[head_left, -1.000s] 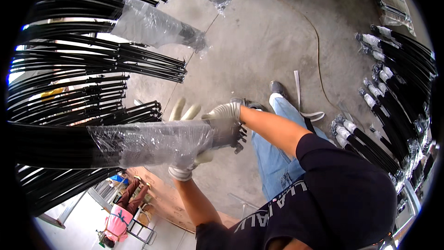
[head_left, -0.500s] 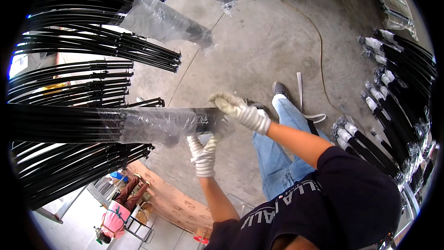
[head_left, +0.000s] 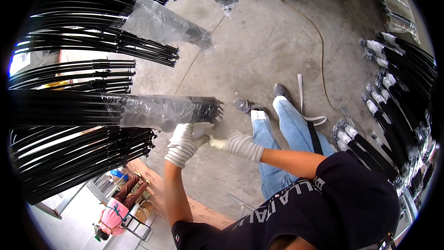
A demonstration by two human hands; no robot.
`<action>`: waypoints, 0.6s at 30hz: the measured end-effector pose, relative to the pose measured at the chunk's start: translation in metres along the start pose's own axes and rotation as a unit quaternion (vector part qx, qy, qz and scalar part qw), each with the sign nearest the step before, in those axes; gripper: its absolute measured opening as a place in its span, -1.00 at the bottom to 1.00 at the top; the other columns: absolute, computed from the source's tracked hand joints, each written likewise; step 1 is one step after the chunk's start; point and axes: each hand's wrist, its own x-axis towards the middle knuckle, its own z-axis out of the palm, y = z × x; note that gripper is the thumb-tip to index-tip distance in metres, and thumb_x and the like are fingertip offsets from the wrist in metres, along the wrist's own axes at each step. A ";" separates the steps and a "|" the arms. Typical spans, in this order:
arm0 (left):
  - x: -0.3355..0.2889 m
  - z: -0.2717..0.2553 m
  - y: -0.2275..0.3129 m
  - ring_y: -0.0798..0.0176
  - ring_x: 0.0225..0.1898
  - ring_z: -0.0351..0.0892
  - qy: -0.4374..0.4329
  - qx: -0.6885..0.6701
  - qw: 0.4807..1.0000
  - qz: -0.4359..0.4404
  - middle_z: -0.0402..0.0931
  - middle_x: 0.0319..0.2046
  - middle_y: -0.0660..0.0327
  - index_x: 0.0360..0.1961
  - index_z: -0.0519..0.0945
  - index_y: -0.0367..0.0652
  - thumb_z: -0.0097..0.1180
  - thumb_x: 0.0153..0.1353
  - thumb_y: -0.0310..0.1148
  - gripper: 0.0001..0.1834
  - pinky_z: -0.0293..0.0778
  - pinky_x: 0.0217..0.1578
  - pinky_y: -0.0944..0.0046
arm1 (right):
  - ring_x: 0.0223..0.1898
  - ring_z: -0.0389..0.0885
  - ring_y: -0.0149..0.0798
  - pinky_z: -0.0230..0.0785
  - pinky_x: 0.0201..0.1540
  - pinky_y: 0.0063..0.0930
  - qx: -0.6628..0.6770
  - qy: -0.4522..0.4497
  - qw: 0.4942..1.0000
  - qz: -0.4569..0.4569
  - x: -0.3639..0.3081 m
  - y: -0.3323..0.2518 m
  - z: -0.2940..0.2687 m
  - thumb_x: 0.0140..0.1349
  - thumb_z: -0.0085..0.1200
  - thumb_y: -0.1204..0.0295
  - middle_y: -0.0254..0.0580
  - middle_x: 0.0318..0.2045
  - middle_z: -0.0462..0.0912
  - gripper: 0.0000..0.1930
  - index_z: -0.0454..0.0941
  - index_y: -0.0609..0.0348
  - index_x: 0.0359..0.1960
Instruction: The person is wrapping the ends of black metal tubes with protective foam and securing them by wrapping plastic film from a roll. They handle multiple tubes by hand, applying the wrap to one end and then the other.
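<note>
A long bundle of black rods or tubes [head_left: 64, 107] comes in from the left. Clear plastic film [head_left: 150, 113] is wrapped around its end part, and the dark tips stick out beyond it. My left hand [head_left: 182, 144], in a white knit glove, is just below the wrapped part, its fingers partly hidden there. Beside it, my gloved right hand [head_left: 233, 144] is below and right of the tips, with its fingers curled in toward the left hand. A pale, blurred shape lies between the two hands; I cannot make out what it is.
More black rods [head_left: 88, 162] lie in stacks along the left, and another wrapped end [head_left: 166, 23] juts out farther away. Wrapped bundles [head_left: 370, 102] stand at the right. A cable [head_left: 319, 41] and a white strap [head_left: 300, 90] lie on the floor. A person in pink [head_left: 113, 217] sits at lower left.
My right hand has left the bundle's end and come nearer to me, beside the left. My left hand has shifted left along the underside. The bundle sits slightly farther away.
</note>
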 end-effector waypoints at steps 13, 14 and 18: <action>-0.014 0.045 -0.054 0.36 -0.07 0.30 0.029 -0.294 0.953 -0.072 0.32 -0.13 0.32 0.03 0.20 0.02 0.43 -0.42 -0.47 -0.10 0.37 -0.07 0.22 | -0.08 0.33 -0.01 0.07 0.06 -0.11 -0.490 0.183 0.796 -0.306 0.029 0.039 0.009 -0.12 -0.04 0.44 0.05 -0.18 0.39 -0.58 0.31 0.26 -0.13; -0.014 0.035 -0.028 0.37 -0.17 0.32 0.008 -0.292 0.956 -0.034 0.28 -0.15 0.29 0.10 0.08 0.04 0.34 -0.29 -0.51 -0.09 0.41 -0.20 0.34 | -0.08 0.32 -0.07 0.15 -0.01 -0.18 -0.537 0.138 0.779 -0.294 0.043 0.052 0.009 -0.15 0.05 0.25 -0.05 -0.17 0.40 -0.39 0.28 0.36 -0.04; -0.017 0.032 -0.019 0.36 -0.16 0.31 -0.040 -0.304 0.949 -0.076 0.28 -0.15 0.26 0.08 0.10 0.00 0.36 -0.30 -0.49 -0.11 0.41 -0.20 0.33 | -0.08 0.32 -0.04 0.19 -0.03 -0.21 -0.426 0.068 0.873 -0.227 0.027 0.048 0.006 -0.19 0.10 0.14 0.02 -0.15 0.38 -0.31 0.27 0.39 -0.04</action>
